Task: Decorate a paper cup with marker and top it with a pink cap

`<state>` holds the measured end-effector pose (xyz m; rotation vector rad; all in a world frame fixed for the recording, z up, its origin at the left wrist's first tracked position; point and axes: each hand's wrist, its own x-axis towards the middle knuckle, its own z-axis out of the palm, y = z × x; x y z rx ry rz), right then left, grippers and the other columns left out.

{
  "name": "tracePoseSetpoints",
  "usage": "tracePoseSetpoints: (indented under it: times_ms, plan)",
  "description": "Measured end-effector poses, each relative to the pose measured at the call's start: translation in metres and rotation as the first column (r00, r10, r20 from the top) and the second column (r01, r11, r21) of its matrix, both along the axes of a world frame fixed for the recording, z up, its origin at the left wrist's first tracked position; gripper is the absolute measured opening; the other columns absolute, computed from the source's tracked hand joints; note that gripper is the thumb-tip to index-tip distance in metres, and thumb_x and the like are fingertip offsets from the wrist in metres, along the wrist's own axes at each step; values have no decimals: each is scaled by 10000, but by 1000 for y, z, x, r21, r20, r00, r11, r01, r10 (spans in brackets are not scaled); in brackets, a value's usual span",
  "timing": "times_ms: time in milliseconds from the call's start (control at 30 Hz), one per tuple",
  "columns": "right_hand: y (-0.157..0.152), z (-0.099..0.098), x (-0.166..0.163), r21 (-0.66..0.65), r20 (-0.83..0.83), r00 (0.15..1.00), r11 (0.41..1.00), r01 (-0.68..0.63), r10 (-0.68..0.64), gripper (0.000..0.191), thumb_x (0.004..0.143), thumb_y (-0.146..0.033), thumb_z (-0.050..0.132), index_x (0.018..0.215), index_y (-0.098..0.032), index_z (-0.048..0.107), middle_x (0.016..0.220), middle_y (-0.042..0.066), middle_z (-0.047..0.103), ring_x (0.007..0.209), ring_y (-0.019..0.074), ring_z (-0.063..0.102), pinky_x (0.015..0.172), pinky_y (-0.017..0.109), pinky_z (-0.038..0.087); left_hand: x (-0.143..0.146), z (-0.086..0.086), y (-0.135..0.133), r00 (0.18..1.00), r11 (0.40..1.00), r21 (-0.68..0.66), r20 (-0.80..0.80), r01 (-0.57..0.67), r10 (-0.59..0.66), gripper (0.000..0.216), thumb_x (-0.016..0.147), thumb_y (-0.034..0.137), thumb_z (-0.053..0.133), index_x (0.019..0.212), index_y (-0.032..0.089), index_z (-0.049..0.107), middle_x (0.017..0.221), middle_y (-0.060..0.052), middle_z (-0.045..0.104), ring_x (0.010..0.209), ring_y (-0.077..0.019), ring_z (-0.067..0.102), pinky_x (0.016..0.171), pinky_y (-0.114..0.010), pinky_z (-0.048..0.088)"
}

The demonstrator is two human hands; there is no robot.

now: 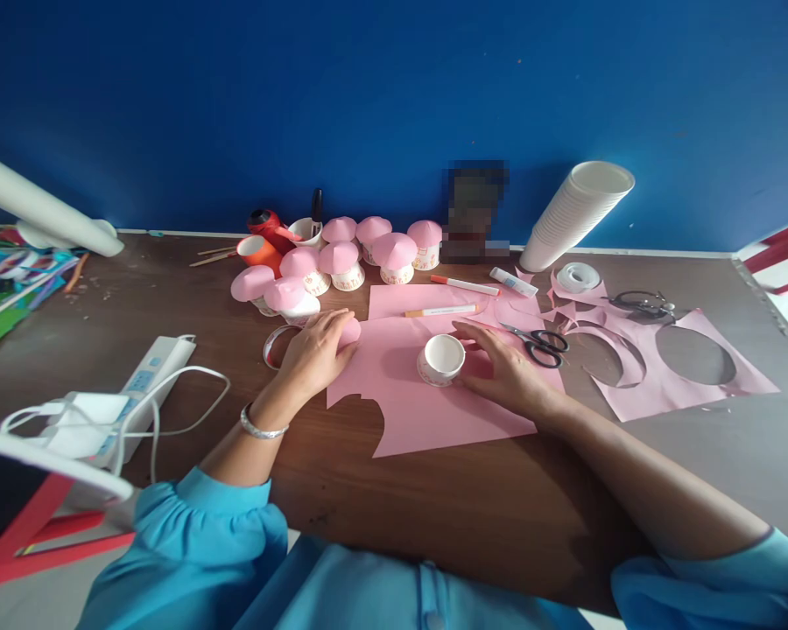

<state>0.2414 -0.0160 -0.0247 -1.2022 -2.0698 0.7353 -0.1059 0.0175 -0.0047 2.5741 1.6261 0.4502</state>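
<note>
A small white paper cup (pixel 445 356) with a printed side stands mouth up on a pink paper sheet (pixel 407 411). Just right of it is my right hand (pixel 505 367), its fingers apart and nothing gripped; whether the thumb touches the cup I cannot tell. My left hand (pixel 319 350) is closed around a pink paper cone (pixel 349 332), mostly hidden by the fingers, at the sheet's left edge. Behind that hand, several short cups wear pink cone tops like mushrooms (pixel 397 251). A roll of tape (pixel 276 347) lies by my left wrist.
Scissors (pixel 542 344), markers (pixel 441 311) and a glue tube (pixel 513 282) lie at the sheet's right and back. Cut pink scraps (pixel 630 385) and glasses (pixel 643 304) are farther right. A cup stack (pixel 574 214) leans at the wall; a power strip (pixel 148 376) with cables lies left.
</note>
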Motion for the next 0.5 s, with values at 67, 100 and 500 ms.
tracePoseSetpoints:
  times_ms: [67, 100, 500]
  plan:
    - [-1, 2, -1, -18, 8, 1000, 1000, 1, -1, 737, 848, -356, 794, 1508, -243, 485, 1381, 138, 714, 1179, 306, 747, 1013, 522, 626, 4, 4, -4, 1000, 1000, -12, 4, 7, -7, 420, 947, 258, 627, 1358, 171, 620, 1343, -159, 742, 1237, -367, 710, 1025, -531, 608]
    - [-1, 2, -1, -25, 12, 1000, 1000, 3, -2, 758, 850, -372, 799, 1521, -244, 470, 1394, 141, 708, 1195, 311, 743, 1024, 526, 622, 5, 6, -7, 1000, 1000, -16, 5, 16, -16, 427, 933, 237, 626, 1355, 173, 620, 1335, -156, 745, 1230, -362, 715, 1017, -521, 613]
    - [-6, -1, -18, -19, 95, 995, 1000, 18, -16, 841, 830, -402, 824, 1562, -246, 440, 1560, 153, 595, 1419, 373, 607, 1143, 550, 557, 6, 23, -16, 973, 998, -61, -229, -31, 17, 560, 798, 114, 606, 1353, 181, 576, 1270, -163, 765, 1170, -374, 740, 885, -490, 622]
